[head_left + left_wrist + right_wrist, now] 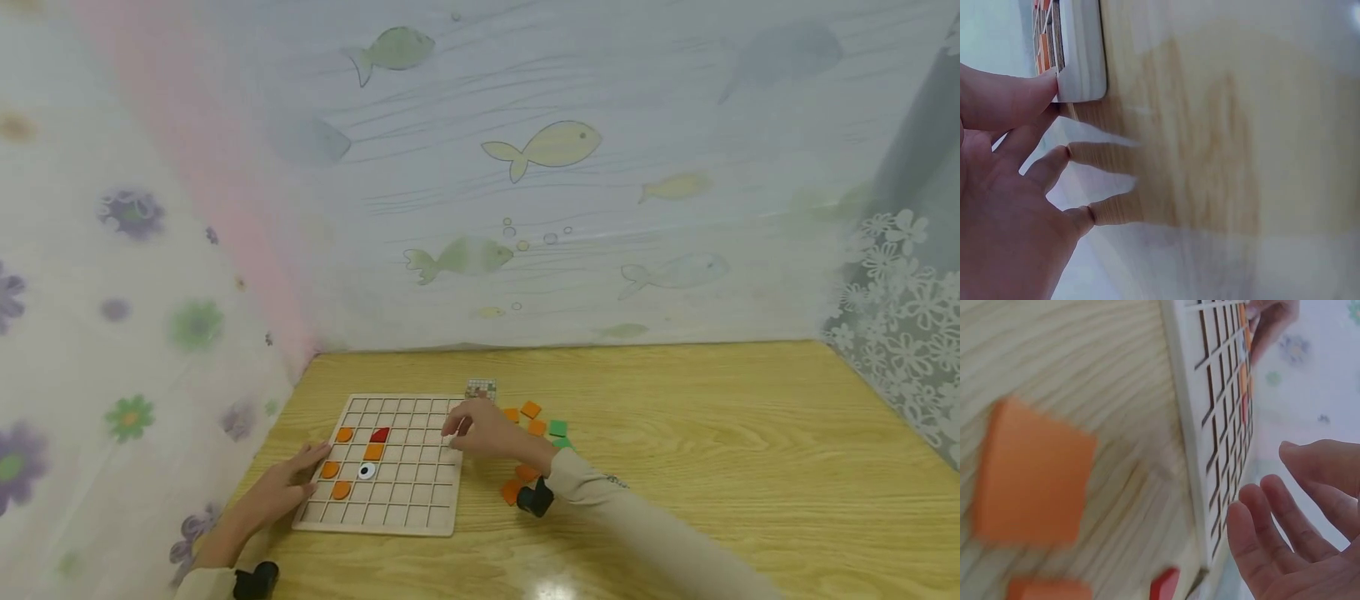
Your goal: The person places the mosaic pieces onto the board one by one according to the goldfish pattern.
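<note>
One left hand (pixel 276 489) touches the board's (pixel 416 472) edge, table (pixel 712 467) spreading rightward.

Left grip (pixel 1013 187), thumb against pale board (pixel 1082 59), fingertips on the glossy wooden tabletop (pixel 1210 137).

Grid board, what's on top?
Three orange discs, an orange square, a red piece and an eye disc. In the head view, the right hand hides part of the board's right edge.

Your left forearm (pixel 225 540) comes in near the table's (pixel 675 417) left edge, your left hand (pixel 279 488) spread with its thumb apart. Your right forearm (pixel 645 512) slants in from the near edge; your right hand (pixel 486 428) has fingers loosely bent, thumb clear of the fingertips.
</note>
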Demonstrator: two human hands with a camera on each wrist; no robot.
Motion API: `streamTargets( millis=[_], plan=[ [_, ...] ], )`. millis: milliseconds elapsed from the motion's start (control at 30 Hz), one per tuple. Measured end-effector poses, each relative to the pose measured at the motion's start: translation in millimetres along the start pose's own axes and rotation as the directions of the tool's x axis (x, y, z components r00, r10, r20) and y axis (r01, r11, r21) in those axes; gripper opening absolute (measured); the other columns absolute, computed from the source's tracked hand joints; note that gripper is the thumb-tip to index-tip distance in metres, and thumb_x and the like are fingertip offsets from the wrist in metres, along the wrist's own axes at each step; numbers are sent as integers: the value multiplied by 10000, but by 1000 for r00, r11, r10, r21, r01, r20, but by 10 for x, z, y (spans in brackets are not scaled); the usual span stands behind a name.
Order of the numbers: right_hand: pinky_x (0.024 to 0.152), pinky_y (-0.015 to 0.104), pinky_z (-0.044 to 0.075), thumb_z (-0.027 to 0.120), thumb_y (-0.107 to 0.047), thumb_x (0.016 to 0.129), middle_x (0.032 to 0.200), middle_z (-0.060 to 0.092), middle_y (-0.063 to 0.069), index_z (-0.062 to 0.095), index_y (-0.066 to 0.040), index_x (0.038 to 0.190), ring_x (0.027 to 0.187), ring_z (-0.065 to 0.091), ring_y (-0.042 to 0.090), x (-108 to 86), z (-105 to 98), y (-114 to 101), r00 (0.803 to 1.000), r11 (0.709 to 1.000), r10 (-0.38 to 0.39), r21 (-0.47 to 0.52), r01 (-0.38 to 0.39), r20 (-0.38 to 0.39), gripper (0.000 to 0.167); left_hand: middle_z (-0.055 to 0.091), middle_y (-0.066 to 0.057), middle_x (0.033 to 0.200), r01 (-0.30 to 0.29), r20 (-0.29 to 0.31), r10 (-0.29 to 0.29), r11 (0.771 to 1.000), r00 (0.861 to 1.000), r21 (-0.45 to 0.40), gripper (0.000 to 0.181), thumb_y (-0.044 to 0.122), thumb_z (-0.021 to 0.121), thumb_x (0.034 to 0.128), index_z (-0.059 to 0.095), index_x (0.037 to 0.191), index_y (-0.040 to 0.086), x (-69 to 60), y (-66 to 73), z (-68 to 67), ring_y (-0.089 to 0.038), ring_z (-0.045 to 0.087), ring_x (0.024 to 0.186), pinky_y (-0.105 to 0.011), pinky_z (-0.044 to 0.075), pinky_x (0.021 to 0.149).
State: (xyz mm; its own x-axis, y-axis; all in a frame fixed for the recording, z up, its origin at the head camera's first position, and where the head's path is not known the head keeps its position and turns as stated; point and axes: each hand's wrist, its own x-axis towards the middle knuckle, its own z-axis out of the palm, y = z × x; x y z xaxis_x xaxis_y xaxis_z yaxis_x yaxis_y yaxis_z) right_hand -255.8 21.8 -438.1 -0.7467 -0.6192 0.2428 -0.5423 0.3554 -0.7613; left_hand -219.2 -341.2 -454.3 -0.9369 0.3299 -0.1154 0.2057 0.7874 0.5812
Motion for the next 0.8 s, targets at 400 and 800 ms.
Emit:
streamTargets(
  millis=[400, 800],
  plan=[
    [697, 243, 512, 631, -15, 867, 967, 649, 138, 683, 19, 969, 815, 623, 212, -356, -337, 123, 1000, 1000, 1, 10, -1, -19, 120, 213, -334, 1470, -24, 8, 24, 1000, 1000, -15, 601, 75, 608, 887, 384, 1442, 15, 1, -3, -16, -521, 187, 1334, -689, 244, 977],
    [672, 268, 524, 646, -74, 877, 1023, 651, 120, 679, -31, 1026, 868, 611, 248, -695, -667, 153, 998, 998, 32, -53, -35, -54, 158, 198, -353, 1461, -5, 18, 5, 1000, 1000, 27, 606, 86, 603, 886, 380, 1446, 28, -6, 15, -26, -574, 206, 1293, -712, 248, 952]
  ],
)
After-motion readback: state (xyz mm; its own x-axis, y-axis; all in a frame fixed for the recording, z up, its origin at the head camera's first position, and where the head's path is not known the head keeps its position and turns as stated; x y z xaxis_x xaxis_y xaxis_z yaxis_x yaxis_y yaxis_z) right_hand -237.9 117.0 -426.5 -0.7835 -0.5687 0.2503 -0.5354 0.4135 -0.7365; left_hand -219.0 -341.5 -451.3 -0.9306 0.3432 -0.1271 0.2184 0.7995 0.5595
